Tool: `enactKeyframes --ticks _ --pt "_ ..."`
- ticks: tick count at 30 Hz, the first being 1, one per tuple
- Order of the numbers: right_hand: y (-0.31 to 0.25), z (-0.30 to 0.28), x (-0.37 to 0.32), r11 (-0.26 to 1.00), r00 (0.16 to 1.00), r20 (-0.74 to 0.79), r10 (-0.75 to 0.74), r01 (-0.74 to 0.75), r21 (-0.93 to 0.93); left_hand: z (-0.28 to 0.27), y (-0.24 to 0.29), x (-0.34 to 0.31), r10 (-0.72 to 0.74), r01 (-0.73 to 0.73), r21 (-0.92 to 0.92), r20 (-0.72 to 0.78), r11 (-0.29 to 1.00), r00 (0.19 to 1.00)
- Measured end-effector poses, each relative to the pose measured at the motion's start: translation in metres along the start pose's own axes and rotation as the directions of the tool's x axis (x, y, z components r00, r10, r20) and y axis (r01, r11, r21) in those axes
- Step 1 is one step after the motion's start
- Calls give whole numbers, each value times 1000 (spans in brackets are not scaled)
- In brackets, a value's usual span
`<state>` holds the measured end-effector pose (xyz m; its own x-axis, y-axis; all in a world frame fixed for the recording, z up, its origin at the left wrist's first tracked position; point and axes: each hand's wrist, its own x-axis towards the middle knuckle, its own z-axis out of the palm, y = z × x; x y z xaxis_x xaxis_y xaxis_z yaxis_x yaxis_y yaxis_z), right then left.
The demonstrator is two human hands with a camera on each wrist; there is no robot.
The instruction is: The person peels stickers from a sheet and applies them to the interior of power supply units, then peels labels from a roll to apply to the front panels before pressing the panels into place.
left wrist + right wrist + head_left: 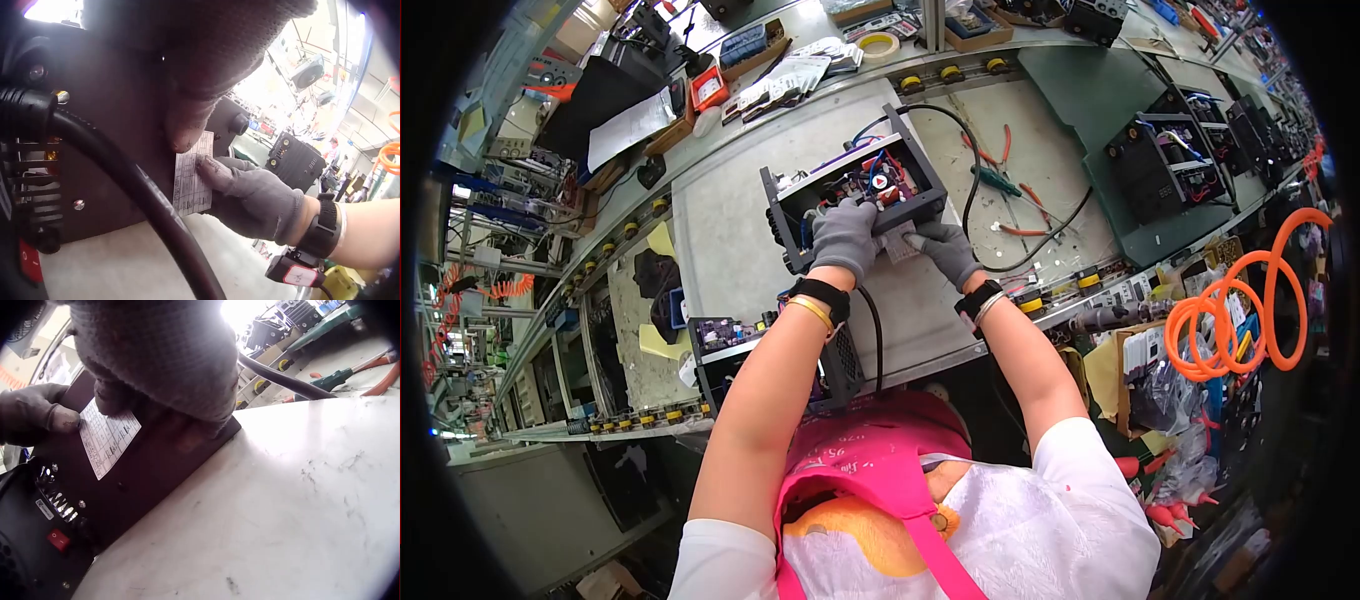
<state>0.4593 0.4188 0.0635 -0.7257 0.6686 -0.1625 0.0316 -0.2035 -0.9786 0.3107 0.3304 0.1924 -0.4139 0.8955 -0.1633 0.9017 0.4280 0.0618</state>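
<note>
"Which step is this?"
"Seating the label [109, 439] on the casing [144, 475], I'd judge — both thumbs are at it."
"And the grip?"
"The left hand [845, 240] holds the casing's rim; the right hand [947, 255] thumbs the label — whether it pinches, I can't tell."
"Next?"
"Probably even thumb pressure towards its edges."
"Counts?"
"One label, on the one casing between the hands; beyond the right hand, two orange-handled pliers [1007, 145] and one green-handled screwdriver [997, 181]."

"O" and "I" on the red switch [59, 540]; "95" on the pink apron [870, 446]; white label [107, 439] illegible.
</note>
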Motion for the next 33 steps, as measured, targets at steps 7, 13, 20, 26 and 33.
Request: enactKeyframes --ticks 7,13,20,26,33 --pt "-2 2 1 1000 1000 -14 20 -21 -16 3 3 0 -26 27 17 -30 1000 999" --pt "2 9 7 995 996 -93 -1 -8 -102 5 13 0 -79 82 38 -71 996 994" --pt "-27 -1 -1 733 985 -131 110 -170 -659 0 4 1 11 -12 -16 -18 1000 1000" --pt "-31 17 8 987 964 265 -34 74 -143 -23 -13 -8 82 -52 -240 117 969 990" --pt "8 8 12 938 950 5 312 -307 -162 -91 -87 -110 -61 -70 -674 -169 735 984"
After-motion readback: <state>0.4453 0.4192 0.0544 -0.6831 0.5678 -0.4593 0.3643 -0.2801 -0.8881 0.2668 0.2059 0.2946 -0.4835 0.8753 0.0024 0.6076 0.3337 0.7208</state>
